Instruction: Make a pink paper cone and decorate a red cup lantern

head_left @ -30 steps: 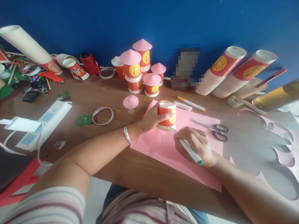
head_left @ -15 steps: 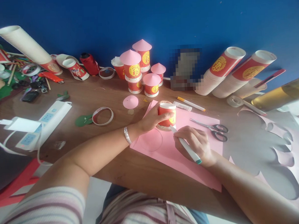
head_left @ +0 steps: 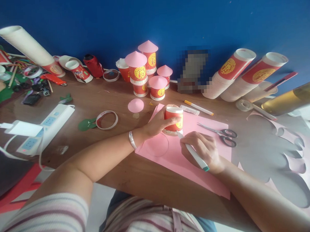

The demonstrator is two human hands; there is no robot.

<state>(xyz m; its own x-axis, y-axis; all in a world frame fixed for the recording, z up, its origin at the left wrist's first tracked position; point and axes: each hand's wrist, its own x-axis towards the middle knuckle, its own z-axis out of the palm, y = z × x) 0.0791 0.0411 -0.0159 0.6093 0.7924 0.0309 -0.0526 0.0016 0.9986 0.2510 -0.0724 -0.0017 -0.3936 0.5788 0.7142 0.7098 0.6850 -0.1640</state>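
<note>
My left hand [head_left: 159, 123] is wrapped round a red paper cup [head_left: 171, 116] from its left side. The cup stands on a round base at the upper part of a pink paper sheet [head_left: 209, 127]. A white marker with a green end [head_left: 196, 157] is gripped in my right hand [head_left: 201, 148], its tip at the cup's lower edge. To the left of the cup a faint circle [head_left: 158, 145] is drawn on the pink sheet. Scissors with black handles [head_left: 222, 135] lie open on the sheet's right part.
Red cups with pink cone tops [head_left: 138, 67] stand behind. Stacked cups [head_left: 228, 71] lean at the back right, with cut pink scraps [head_left: 304, 164] below. A power strip [head_left: 46, 129] and white ring [head_left: 107, 120] lie left. An orange-capped marker [head_left: 198, 107] lies behind the sheet.
</note>
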